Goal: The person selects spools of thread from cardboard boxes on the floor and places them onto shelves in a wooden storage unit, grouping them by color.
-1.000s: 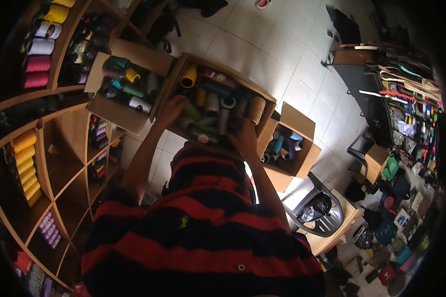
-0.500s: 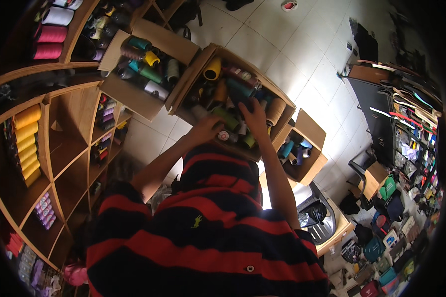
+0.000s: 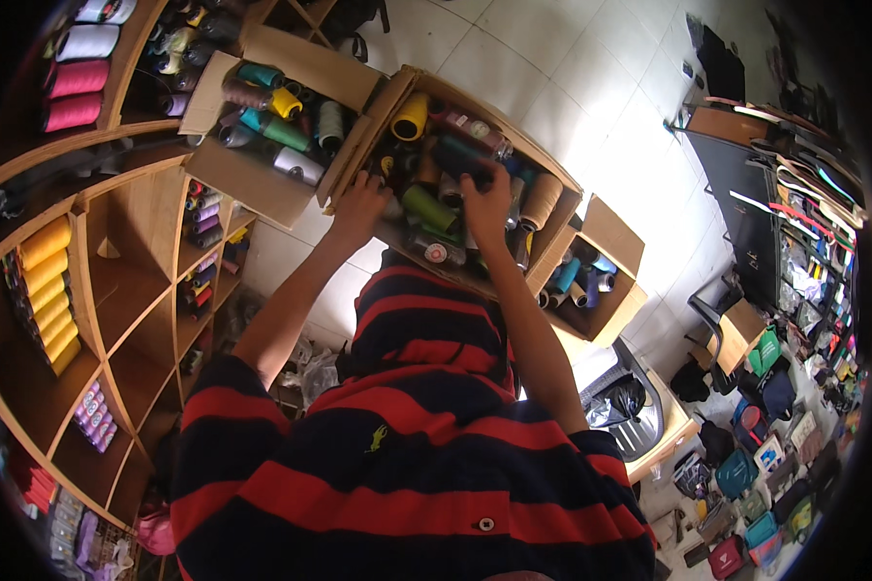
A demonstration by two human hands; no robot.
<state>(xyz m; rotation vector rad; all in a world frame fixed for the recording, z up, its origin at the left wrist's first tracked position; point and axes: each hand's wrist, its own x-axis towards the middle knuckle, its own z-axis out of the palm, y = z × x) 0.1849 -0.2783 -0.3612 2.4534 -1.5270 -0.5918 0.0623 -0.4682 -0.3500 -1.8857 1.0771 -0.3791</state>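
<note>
An open cardboard box [image 3: 550,229] in front of me is full of thread cones lying in different directions. My right hand [image 3: 486,205] reaches into it, thumb and fingers closed round a dark thread cone [image 3: 457,158]. At the box's near left corner is my left hand [image 3: 358,209], its fingers slightly apart and bent over the edge, beside a grey cone [image 3: 392,207]; I see nothing held in it. Between the hands lies an olive-green cone [image 3: 428,207]. A yellow cone [image 3: 410,117] and a tan cone [image 3: 541,201] lie toward the sides.
Another open carton [image 3: 247,184] with cones adjoins at the left, and a smaller carton [image 3: 618,290] at the right. Wooden shelves [image 3: 131,290] with thread cones line my left. A black chair [image 3: 639,407] stands near my right; bags [image 3: 736,472] cover the floor beyond.
My left hand has moved left, from beside the olive-green cone to the box's corner. My right hand has shifted slightly left with the dark cone. The view has shifted a little.
</note>
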